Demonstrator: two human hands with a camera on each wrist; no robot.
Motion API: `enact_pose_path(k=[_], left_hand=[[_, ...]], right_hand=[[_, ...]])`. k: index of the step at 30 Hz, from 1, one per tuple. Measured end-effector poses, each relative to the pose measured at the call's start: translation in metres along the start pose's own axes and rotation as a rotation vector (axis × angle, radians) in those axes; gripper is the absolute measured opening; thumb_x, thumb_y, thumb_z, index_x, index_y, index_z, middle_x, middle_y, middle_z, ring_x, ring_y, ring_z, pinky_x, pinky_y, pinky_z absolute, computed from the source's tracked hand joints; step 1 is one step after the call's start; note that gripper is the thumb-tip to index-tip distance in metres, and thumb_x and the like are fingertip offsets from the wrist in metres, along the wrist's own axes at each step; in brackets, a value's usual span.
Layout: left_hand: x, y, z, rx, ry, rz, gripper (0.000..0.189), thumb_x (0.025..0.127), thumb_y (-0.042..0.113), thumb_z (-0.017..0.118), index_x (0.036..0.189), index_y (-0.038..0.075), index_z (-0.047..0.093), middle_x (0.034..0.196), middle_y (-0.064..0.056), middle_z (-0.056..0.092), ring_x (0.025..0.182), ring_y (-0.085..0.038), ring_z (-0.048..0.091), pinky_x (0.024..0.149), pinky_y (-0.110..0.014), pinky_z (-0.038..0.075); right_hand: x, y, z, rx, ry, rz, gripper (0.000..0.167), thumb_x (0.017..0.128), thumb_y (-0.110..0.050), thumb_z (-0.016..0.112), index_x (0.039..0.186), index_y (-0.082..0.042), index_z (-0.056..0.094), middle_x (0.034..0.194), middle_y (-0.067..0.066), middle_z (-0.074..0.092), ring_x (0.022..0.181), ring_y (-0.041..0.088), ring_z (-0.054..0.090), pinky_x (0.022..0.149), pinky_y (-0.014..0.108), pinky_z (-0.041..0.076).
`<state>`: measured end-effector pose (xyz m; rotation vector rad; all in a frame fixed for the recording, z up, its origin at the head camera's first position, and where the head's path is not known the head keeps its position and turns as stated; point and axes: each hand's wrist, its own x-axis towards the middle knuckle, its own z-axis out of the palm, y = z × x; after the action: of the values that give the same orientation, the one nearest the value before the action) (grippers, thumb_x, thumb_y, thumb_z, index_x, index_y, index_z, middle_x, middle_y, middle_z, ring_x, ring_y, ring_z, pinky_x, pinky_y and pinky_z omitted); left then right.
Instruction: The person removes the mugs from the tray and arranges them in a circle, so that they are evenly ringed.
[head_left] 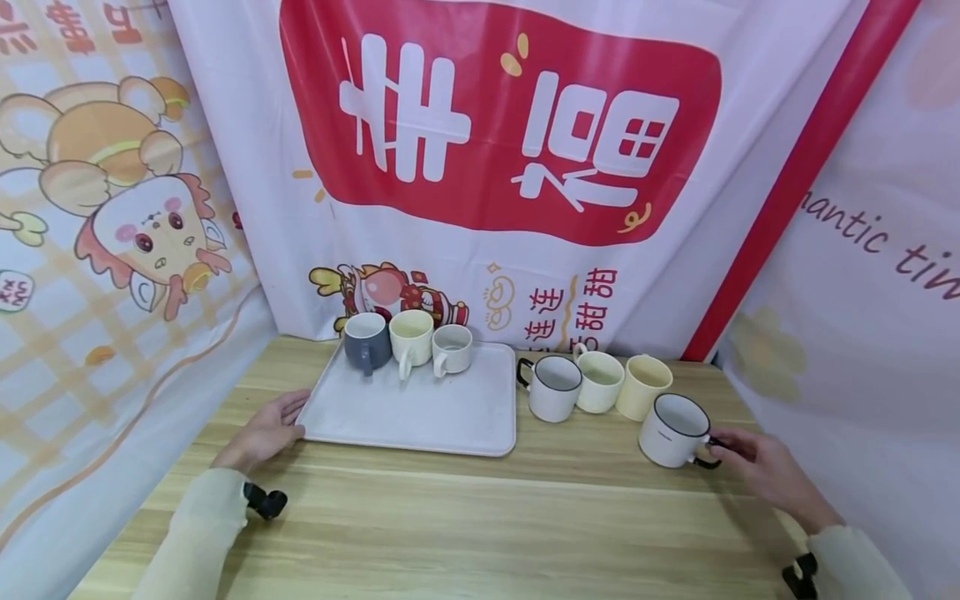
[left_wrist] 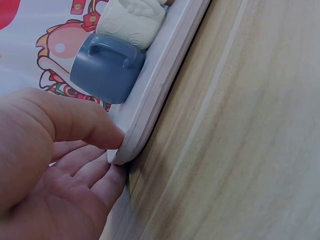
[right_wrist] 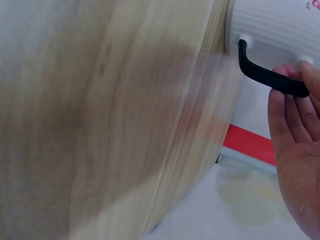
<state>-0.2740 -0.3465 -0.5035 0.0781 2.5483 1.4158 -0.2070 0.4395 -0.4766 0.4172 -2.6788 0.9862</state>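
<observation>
My left hand (head_left: 264, 429) holds the near left corner of the white tray (head_left: 420, 421), with the thumb on its edge and fingers beneath in the left wrist view. Along the tray's back left stand a dark blue-grey mug (head_left: 367, 343), a cream mug (head_left: 411, 337) and a small white mug (head_left: 452, 350), handles toward me. To the right, my right hand (head_left: 765, 468) pinches the black handle (right_wrist: 270, 77) of a white mug with a dark rim (head_left: 671, 433). That mug tilts slightly in the head view.
Right of the tray stand another black-rimmed white mug (head_left: 555, 392), a pale cream mug (head_left: 599, 383) and a yellow mug (head_left: 643, 387), close together. The wooden table (head_left: 465, 525) meets a printed cloth backdrop (head_left: 480, 225) behind, with more cloth at both sides.
</observation>
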Motion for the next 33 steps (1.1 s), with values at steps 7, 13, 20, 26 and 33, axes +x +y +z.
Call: enact_pose_path(k=[7, 13, 20, 26, 33], left_hand=[[-0.001, 0.002, 0.001, 0.006, 0.000, 0.008, 0.076, 0.100, -0.005, 0.051, 0.165, -0.010, 0.010, 0.172, -0.035, 0.014, 0.158, -0.055, 0.020, 0.129, -0.060, 0.028], [0.002, 0.001, 0.001, 0.005, 0.003, 0.009, 0.076, 0.100, -0.005, 0.051, 0.165, -0.009, 0.011, 0.172, -0.034, 0.015, 0.158, -0.054, 0.021, 0.129, -0.061, 0.029], [0.002, 0.002, 0.000, -0.013, 0.001, 0.019, 0.076, 0.100, -0.007, 0.050, 0.164, -0.011, 0.010, 0.171, -0.036, 0.014, 0.157, -0.056, 0.021, 0.129, -0.062, 0.029], [0.002, 0.001, 0.000, -0.012, 0.003, 0.022, 0.076, 0.100, -0.007, 0.050, 0.164, -0.011, 0.010, 0.171, -0.036, 0.014, 0.157, -0.055, 0.021, 0.130, -0.061, 0.029], [-0.001, 0.000, -0.001, -0.011, 0.004, 0.022, 0.077, 0.099, -0.007, 0.051, 0.164, -0.011, 0.011, 0.171, -0.035, 0.014, 0.158, -0.055, 0.020, 0.130, -0.061, 0.027]], right_hand=[[0.009, 0.011, -0.001, 0.037, 0.010, -0.067, 0.021, 0.094, 0.004, 0.074, 0.114, 0.009, 0.074, 0.101, 0.024, 0.079, 0.087, -0.003, 0.073, 0.073, 0.003, 0.056], [0.012, 0.015, -0.001, 0.022, 0.005, -0.063, 0.021, 0.094, 0.005, 0.072, 0.115, 0.008, 0.074, 0.103, 0.024, 0.079, 0.090, -0.009, 0.070, 0.074, 0.002, 0.056], [0.015, 0.013, -0.002, -0.020, -0.013, 0.021, 0.024, 0.098, -0.007, 0.074, 0.119, 0.004, 0.074, 0.108, 0.022, 0.079, 0.090, -0.011, 0.067, 0.072, 0.006, 0.057], [0.017, 0.005, -0.011, -0.041, -0.004, 0.091, 0.037, 0.098, -0.021, 0.076, 0.128, 0.000, 0.070, 0.117, 0.020, 0.077, 0.094, -0.018, 0.063, 0.077, 0.002, 0.054], [0.026, -0.031, -0.026, -0.055, 0.029, 0.113, 0.045, 0.100, -0.028, 0.074, 0.133, 0.001, 0.067, 0.125, 0.025, 0.074, 0.096, -0.024, 0.057, 0.079, -0.002, 0.050]])
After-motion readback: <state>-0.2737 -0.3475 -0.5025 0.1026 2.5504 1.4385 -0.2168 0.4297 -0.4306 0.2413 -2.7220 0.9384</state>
